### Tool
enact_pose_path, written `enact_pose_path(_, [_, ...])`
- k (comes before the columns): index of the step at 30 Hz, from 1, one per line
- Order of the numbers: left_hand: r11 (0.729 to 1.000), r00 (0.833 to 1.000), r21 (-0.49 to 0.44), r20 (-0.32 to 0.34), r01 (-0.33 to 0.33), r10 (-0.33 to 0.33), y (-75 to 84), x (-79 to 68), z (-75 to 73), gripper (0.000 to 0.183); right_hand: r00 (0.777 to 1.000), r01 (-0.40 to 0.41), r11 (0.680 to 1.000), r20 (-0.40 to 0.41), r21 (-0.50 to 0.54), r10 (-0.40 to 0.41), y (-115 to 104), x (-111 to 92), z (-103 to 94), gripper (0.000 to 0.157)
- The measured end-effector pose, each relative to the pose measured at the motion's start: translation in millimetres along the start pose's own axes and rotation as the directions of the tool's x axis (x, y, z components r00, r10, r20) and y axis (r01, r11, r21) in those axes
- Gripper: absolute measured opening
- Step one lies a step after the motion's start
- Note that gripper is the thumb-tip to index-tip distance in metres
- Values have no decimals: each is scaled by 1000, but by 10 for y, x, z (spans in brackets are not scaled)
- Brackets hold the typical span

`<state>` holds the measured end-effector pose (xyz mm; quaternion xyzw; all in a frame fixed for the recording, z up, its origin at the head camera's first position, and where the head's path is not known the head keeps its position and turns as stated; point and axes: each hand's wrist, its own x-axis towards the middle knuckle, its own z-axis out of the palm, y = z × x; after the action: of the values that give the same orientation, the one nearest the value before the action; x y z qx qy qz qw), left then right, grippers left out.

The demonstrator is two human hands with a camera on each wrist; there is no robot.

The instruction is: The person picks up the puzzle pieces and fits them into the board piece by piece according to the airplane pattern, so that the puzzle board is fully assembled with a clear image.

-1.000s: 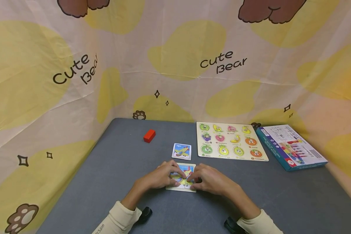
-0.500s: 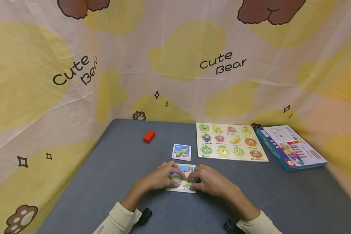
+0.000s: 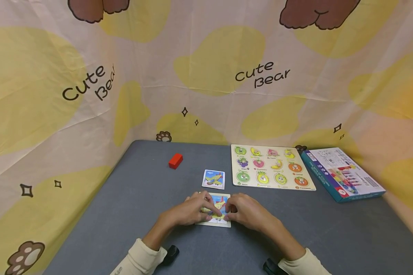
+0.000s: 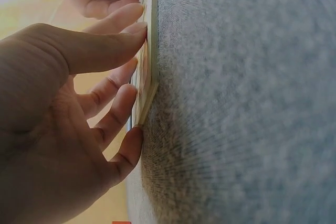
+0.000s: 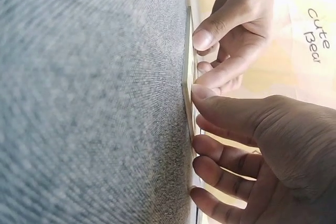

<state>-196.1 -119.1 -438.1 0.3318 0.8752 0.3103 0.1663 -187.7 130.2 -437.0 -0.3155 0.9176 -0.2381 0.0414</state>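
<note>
A small square jigsaw puzzle (image 3: pixel 221 199) with a yellow airplane picture lies in a pale tray on the table, low in the middle of the head view. My left hand (image 3: pixel 192 211) rests over its left part, index finger and thumb touching the pieces. From the right, my right hand (image 3: pixel 249 212) touches the puzzle's right edge with thumb and fingertips. The left wrist view shows thumb and fingers spread along the thin tray edge (image 4: pixel 154 30), which lies flat. Just beyond the puzzle is a picture card (image 3: pixel 213 179) of the same airplane.
A red block (image 3: pixel 175 160) lies at the back left of the grey table (image 3: pixel 137 191). At the back right is a fruit board (image 3: pixel 278 186), with a teal-sided box (image 3: pixel 344 173) beside it. Patterned cloth hangs behind and at the sides.
My left index finger has slid slightly right and nearer across the puzzle. The right fingers have drawn back a little toward the right edge. Puzzle and card have stayed put.
</note>
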Motion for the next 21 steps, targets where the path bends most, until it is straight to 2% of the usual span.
enact_pose_path(9, [1000, 1000, -6, -9, 7, -7, 4, -6, 15, 30, 1000, 18, 1000, -2, 10, -18, 15, -2, 5, 12])
enact_pose_path(16, [996, 1000, 91, -21, -9, 11, 57, -57, 4, 27, 997, 37, 997, 69, 61, -41, 83, -43, -94, 9])
enact_pose_path(21, [985, 999, 173, -38, 8, -2, 99, -108, -15, 23, 997, -32, 999, 66, 36, 30, 232, -221, -268, 19])
